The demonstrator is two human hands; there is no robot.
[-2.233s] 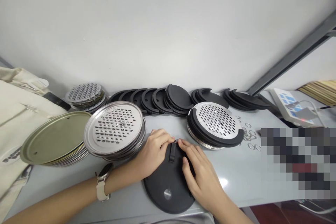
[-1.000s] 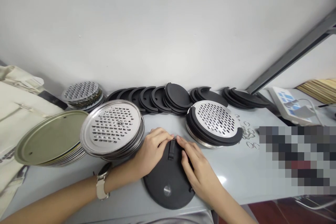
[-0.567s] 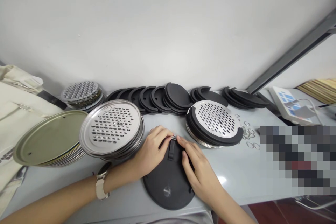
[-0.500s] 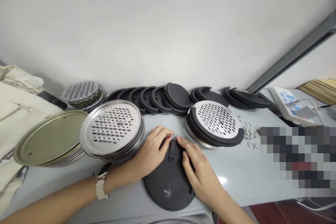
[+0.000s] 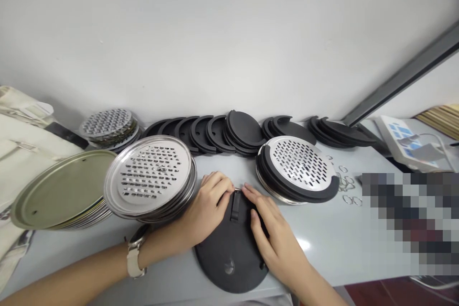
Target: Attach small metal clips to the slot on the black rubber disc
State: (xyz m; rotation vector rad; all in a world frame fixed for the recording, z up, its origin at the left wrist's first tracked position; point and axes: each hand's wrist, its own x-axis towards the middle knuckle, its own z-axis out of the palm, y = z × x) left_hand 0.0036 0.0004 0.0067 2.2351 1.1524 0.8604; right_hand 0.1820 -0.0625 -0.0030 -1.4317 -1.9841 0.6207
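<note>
Head view: the black disc point(image 5: 229, 248) lies flat on the table point(image 5: 322, 239) in front of me, with both my hands at its far part. A short strap point(image 5: 235, 206) lies on it at 12 o'clock, and a thin metal bit point(image 5: 238, 190) shows at the strap's far end, between my fingertips. My left hand point(image 5: 210, 210), at 11 o'clock, is nearly closed, thumb and index pinching what I take to be the left end of that metal. My right hand point(image 5: 275, 235), at about 2 o'clock, is half spread: its index tip touches or nearly touches the metal's other end, while the thumb stands apart, over the disc. Whether its hidden fingers grip the rim I cannot tell.

As for progress, the strap is already on the disc, lying straight. The end where the metal sits looks unfinished to me, since both hands are busy there; whether the metal is threaded through the strap, my fingers hide. At 2 o'clock, well apart from the disc, rings point(image 5: 347, 180) lie loose in a scatter. The grater stack point(image 5: 148, 177) stands near at 10 o'clock, a holed stack point(image 5: 299, 160) between 1 and 2, and black plates point(image 5: 245, 129) line the wall point(image 5: 201, 33) at 12 o'clock.
</note>
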